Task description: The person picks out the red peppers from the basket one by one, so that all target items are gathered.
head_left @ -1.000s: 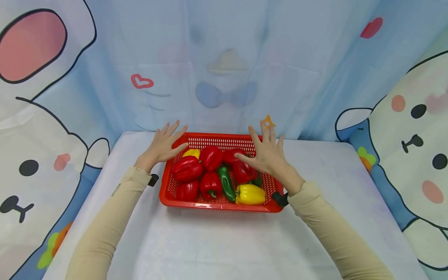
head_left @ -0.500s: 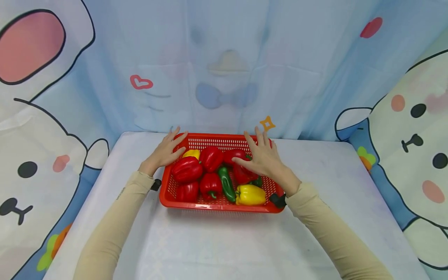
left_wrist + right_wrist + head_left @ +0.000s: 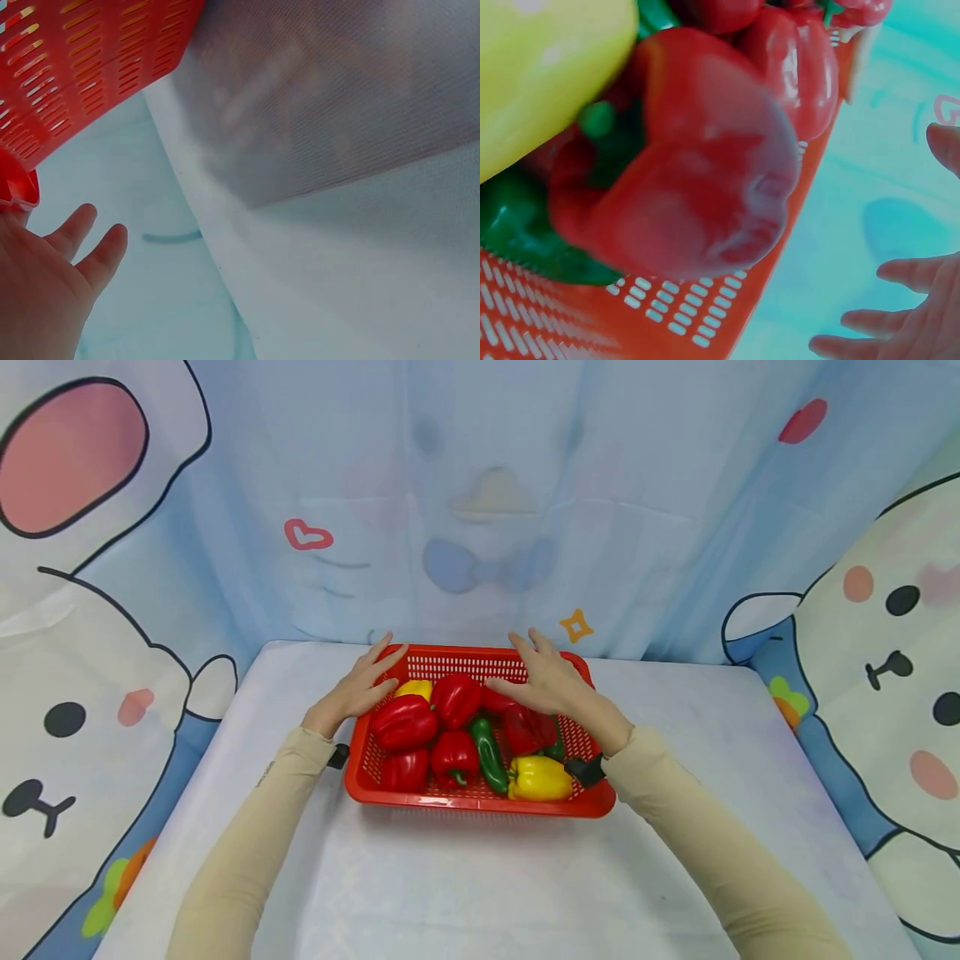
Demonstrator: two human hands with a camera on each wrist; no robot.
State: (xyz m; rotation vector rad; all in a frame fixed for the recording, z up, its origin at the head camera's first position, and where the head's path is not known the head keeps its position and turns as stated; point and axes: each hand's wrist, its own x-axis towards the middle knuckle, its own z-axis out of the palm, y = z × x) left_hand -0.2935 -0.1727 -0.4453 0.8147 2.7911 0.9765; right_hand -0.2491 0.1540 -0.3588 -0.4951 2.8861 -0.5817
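A pale blue curtain [image 3: 487, 452] hangs across the back and round both sides, printed with large white cartoon animals, hearts and a bow. In front of it stands a counter [image 3: 480, 885] with a white top. On the counter, toward its far edge, is a red slotted basket [image 3: 480, 807], longer side to side than front to back.

Two beige sleeves [image 3: 251, 835] reach in from the near side, one on each side of the basket. The left hand [image 3: 354, 690] is at the basket's left rim, fingers extended and apart — whether it presses there I cannot tell. The right hand [image 3: 551, 683] is spread over the far right part of the basket, its straight fingers gripping nothing.

Inside the basket lie red peppers [image 3: 405, 722], mostly left and centre, with more below the right hand. One yellow pepper [image 3: 540, 778] sits at the near right; another [image 3: 415, 688], partly covered, is at the far left. A slim green pepper [image 3: 490, 756] lies between the reds — and a second green piece [image 3: 557, 745] shows only in part, on the right. Smallest are the black wrist mounts [image 3: 339, 757] beside the cuffs.
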